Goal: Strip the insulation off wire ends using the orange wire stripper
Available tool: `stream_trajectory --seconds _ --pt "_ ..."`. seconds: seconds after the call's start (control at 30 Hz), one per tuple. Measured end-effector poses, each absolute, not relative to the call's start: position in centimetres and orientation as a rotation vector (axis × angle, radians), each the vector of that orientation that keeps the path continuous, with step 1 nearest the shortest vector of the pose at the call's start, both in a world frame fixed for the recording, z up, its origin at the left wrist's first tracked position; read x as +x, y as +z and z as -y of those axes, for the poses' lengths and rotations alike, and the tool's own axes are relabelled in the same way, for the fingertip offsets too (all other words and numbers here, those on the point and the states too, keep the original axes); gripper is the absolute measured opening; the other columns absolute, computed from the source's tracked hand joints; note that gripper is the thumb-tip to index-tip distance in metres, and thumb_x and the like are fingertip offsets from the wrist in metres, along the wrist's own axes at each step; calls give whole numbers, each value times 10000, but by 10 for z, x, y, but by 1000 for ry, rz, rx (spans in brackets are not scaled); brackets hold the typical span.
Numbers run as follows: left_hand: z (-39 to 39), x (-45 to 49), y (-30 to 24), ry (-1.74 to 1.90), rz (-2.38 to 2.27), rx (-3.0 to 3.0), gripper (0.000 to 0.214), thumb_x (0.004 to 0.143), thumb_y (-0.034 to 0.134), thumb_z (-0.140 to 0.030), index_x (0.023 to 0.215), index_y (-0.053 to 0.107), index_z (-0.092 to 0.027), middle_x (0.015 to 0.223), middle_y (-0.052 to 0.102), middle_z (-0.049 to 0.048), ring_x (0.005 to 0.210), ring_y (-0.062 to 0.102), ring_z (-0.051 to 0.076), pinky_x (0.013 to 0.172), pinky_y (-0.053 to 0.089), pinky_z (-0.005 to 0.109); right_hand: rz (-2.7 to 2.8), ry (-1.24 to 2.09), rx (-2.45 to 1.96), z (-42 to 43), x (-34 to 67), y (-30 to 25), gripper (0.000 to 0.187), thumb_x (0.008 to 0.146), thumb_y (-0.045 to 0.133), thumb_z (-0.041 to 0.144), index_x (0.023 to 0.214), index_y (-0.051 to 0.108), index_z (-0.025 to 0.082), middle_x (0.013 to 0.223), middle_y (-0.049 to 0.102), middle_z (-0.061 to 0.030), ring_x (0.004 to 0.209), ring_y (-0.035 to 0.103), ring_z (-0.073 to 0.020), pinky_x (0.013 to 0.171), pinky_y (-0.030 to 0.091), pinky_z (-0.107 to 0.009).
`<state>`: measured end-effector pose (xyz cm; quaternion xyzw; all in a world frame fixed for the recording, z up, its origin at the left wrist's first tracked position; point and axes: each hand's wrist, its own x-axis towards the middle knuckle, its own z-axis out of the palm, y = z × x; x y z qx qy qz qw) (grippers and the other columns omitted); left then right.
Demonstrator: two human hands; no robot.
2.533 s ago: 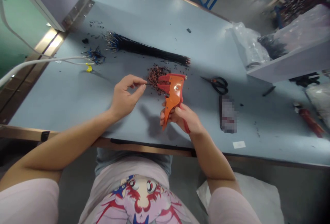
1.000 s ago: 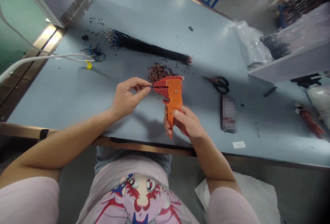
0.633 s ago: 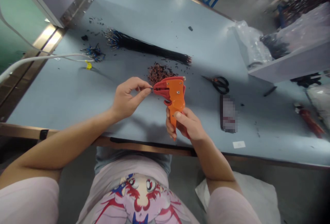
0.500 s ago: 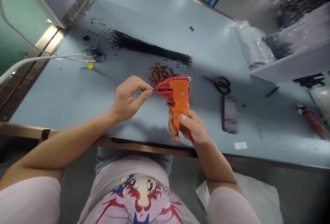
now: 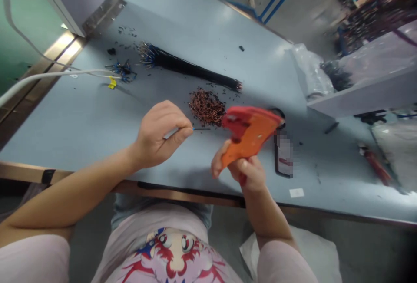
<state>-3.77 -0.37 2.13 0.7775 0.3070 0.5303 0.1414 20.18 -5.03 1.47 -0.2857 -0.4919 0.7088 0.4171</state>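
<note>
Left hand (image 5: 159,135) is pinching a thin wire (image 5: 201,129) between thumb and forefinger, its end sticking out past my fingertips so it stays free, pointing at the wire stripper (image 5: 252,133) and just short of it. Right hand (image 5: 247,172) is wrapping round the stripper's handles, fingers closed, tool tilting, red jaws turning toward the wire; can't tell how hard I'm squeezing. Copper bits (image 5: 206,107) are lying in a loose heap just above the wire, with a black wire bundle (image 5: 185,68) stretching behind them, within reach. Scissors (image 5: 278,112) are lying mostly hidden behind the stripper, near a pixelated item (image 5: 283,157). At upper right, a clear plastic bag (image 5: 311,68) is sitting against a shelf (image 5: 368,98); can't make out anything inside it.
</note>
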Motion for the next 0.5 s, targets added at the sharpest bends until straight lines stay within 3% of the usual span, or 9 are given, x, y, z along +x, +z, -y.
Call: stream_trajectory --seconds 0.17,0.3,0.5 --pt "3 -36 19 1431 -815 1975 105 869 538 -169 773 573 -190 706 596 12 706 547 129 670 457 303 1128 1818 -634 36 218 26 369 825 550 489 1058 518 205 773 604 -40 657 621 -205 629 539 -427" --pt "4 -34 16 1455 -790 2016 62 845 580 -162 805 599 -205 726 629 14 720 564 137 688 464 314 1295 1909 -710 44 217 26 382 795 607 467 1012 539 160 835 619 -93 697 624 -222 610 522 -392" --pt "4 -33 17 1491 -876 2104 64 849 579 -243 799 618 -237 702 657 10 690 588 145 676 482 325 1355 1979 -719 52 207 22 357 798 648 394 1008 561 119 844 608 -101 739 616 -219 647 494 -373"
